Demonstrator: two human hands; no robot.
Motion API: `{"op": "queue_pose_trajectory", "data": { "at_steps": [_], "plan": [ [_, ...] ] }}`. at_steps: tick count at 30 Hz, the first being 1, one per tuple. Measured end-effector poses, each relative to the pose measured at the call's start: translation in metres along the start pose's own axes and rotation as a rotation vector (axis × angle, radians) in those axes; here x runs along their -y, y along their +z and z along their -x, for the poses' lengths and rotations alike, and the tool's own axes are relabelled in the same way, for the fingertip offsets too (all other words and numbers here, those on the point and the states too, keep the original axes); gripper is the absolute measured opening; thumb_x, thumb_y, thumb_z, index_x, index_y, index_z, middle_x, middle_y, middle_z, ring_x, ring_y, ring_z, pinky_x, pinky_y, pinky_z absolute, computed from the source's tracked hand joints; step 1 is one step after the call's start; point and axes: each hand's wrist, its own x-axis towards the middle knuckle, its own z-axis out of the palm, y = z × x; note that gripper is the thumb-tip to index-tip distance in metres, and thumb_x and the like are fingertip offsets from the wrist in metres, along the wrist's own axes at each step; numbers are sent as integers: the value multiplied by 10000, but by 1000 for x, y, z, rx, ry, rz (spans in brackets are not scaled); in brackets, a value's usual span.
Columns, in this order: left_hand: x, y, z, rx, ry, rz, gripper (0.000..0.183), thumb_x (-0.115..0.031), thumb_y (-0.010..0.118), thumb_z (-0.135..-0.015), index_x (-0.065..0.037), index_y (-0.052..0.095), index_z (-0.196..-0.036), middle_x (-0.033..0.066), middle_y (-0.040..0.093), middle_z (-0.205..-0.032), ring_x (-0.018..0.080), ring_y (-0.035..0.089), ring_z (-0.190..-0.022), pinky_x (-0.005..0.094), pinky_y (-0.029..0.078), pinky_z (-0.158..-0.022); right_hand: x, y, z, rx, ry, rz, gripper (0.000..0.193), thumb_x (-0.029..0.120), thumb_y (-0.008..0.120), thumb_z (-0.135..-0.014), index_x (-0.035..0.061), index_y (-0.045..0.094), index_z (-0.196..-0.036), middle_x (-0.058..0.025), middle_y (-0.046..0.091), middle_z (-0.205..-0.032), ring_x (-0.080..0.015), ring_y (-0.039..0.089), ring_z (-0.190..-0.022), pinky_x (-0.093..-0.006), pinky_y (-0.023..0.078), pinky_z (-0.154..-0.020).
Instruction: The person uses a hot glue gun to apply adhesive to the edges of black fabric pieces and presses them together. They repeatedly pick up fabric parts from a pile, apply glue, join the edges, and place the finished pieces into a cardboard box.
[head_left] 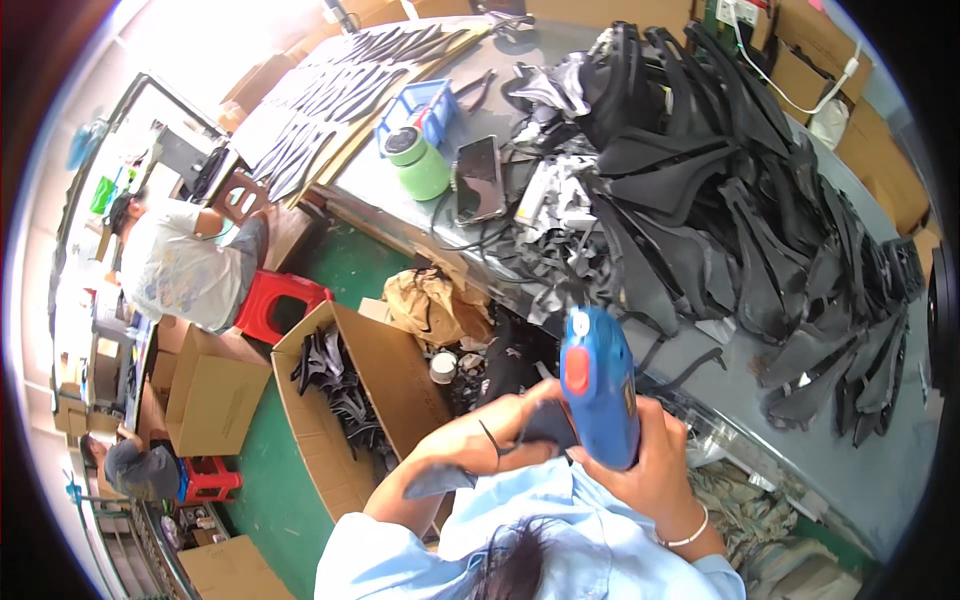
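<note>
In front of my chest my right hand (650, 462), with a white bracelet at the wrist, is wrapped round a blue handheld power tool (606, 400) with a red button. The tool stands upright, top end pointing away from me. My left hand (515, 425) is closed on a dark curved plastic part (440, 481), which runs back across my forearm. Its fingertips are partly hidden behind the tool. Beyond the hands, many similar black molded parts (680, 170) lie heaped on the grey table (790, 440), beside a pile of black and grey scraps (560, 250).
A green jar (417, 165), a blue basket (440, 105) and a phone (480, 178) stand or lie on the table. Rows of parts cover a board (330, 165) at far left. An open carton (310, 430) holds black pieces. Two people sit on red stools (280, 305) at left.
</note>
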Motion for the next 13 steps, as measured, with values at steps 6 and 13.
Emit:
{"op": "queue_pose_trajectory", "data": {
  "at_steps": [6,13],
  "plan": [
    [36,26,-6,61,-46,790,589,-303,580,-905,8,334,-1341,125,521,-1182,165,525,-1082,325,422,-934,-14,-8,-8,-99,422,-477,422,134,762,-688,25,487,-988,-63,581,-764,-139,586,-676,-273,479,-635],
    [45,72,-21,-320,325,829,827,-348,723,-739,-35,311,-1384,157,439,-1308,257,484,-1165,445,409,-927,-14,-3,-10,-257,476,-556,395,126,747,-741,18,474,-1005,-83,589,-869,-105,585,-772,-243,475,-686]
  ]
}}
